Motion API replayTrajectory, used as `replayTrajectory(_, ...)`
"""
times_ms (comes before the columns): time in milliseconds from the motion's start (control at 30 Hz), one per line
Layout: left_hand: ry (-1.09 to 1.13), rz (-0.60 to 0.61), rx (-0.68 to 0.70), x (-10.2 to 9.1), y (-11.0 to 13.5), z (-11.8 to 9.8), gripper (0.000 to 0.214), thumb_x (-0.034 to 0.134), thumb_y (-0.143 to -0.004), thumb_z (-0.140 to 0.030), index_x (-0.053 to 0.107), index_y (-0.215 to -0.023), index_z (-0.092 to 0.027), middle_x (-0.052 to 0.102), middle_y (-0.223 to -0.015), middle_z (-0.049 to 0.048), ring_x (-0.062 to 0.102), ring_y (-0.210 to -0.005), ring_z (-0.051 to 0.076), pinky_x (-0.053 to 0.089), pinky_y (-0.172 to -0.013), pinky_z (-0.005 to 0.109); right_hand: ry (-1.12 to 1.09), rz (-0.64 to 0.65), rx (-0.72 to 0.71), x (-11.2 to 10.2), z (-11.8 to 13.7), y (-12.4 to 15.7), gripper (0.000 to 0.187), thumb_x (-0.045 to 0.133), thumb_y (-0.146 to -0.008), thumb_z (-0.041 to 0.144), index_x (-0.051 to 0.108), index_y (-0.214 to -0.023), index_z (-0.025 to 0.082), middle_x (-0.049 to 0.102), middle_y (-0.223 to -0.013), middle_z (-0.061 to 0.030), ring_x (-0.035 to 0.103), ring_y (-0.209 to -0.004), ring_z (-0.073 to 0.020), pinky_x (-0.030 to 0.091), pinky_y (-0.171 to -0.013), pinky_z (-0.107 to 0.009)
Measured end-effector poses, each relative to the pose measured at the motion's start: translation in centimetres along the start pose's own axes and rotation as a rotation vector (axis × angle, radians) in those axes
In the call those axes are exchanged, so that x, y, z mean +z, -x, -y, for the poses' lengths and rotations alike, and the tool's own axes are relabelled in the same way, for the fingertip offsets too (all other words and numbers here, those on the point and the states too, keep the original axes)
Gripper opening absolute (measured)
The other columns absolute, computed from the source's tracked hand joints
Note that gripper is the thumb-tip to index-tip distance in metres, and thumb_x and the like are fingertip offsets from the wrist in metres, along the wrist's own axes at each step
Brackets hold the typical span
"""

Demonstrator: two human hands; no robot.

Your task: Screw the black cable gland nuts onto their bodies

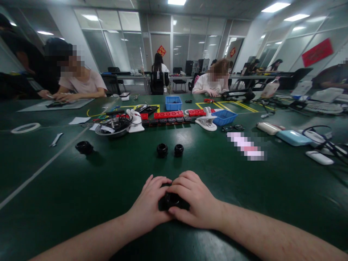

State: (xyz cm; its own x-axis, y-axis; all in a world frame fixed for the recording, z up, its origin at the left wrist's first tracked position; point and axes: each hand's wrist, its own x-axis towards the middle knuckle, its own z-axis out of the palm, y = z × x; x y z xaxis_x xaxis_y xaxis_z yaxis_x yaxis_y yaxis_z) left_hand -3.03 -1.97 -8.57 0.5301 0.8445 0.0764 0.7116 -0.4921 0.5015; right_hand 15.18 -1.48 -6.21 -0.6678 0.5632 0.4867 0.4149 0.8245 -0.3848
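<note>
At the near middle of the green table, my left hand (150, 200) and my right hand (199, 201) curl around a black hollow fitting (173, 198) that looks like a cable gland. Its round opening shows between my fingers; the rest is covered. The left fingers and thumb close on its left side, while the right fingers and thumb grip from the right. Beyond my hands stand two similar black fittings, one on the left (162, 149) and a smaller one beside it (178, 150). Another black fitting (84, 147) lies tilted farther left.
A wrench (56, 140) and a white ring (25, 128) lie at left. Across the table are a bowl of cables (114, 127), red power strips (168, 114), white clips (207, 121), blue bins (173, 103) and eyeglasses (233, 127). A light-blue case (293, 137) sits right; people sit opposite.
</note>
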Motion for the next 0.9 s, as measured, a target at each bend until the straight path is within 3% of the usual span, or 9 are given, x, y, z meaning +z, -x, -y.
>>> replayTrajectory(133,0.013,-0.006,0.001,-0.13,-0.05,-0.24,0.042,0.067,-0.062,-0.032,0.058,-0.103,-0.025,0.053,-0.113,0.005,0.045,-0.111,0.027,0.017,-0.103,0.055,-0.091,0.052,-0.066,-0.39,0.18,-0.08,0.029,0.047,-0.074,0.022,0.056,-0.101,0.014,0.062,-0.097,-0.0063,0.047,-0.088,-0.0185,0.037,-0.079,-0.035)
replayTrajectory(333,0.016,-0.002,-0.006,-0.04,-0.1,-0.16,0.041,0.068,-0.061,-0.033,0.06,-0.1,-0.025,0.054,-0.113,0.0046,0.045,-0.111,0.027,0.018,-0.102,0.055,-0.053,0.106,-0.082,-0.42,0.36,0.06,0.028,0.044,-0.069,0.016,0.059,-0.093,0.018,0.063,-0.098,-0.002,0.046,-0.081,-0.0177,0.035,-0.073,-0.034)
replayTrajectory(633,-0.01,0.003,0.003,-0.19,-0.06,-0.28,0.038,0.066,-0.062,-0.034,0.061,-0.099,-0.024,0.055,-0.112,0.0049,0.046,-0.111,0.028,0.019,-0.102,0.055,0.017,0.066,-0.156,-0.04,0.81,0.37,0.016,0.042,-0.071,0.017,0.058,-0.074,0.019,0.065,-0.095,0.002,0.045,-0.079,-0.017,0.033,-0.07,-0.034)
replayTrajectory(767,0.002,-0.002,0.003,-0.01,0.02,-0.03,0.043,0.066,-0.062,-0.034,0.058,-0.104,-0.024,0.054,-0.114,0.0055,0.045,-0.111,0.028,0.019,-0.102,0.055,0.014,0.044,-0.162,-0.3,0.84,0.35,0.024,0.042,-0.075,0.018,0.06,-0.092,0.02,0.062,-0.103,-0.0009,0.046,-0.086,-0.0186,0.034,-0.075,-0.035)
replayTrajectory(900,-0.002,0.004,0.012,0.11,0.02,0.06,0.049,0.066,-0.063,-0.033,0.054,-0.11,-0.025,0.052,-0.116,0.0058,0.044,-0.113,0.028,0.018,-0.102,0.057,-0.011,-0.07,-0.075,-0.6,0.65,0.36,0.031,0.048,-0.078,0.026,0.054,-0.106,0.014,0.058,-0.108,-0.0079,0.048,-0.092,-0.0197,0.035,-0.081,-0.037)
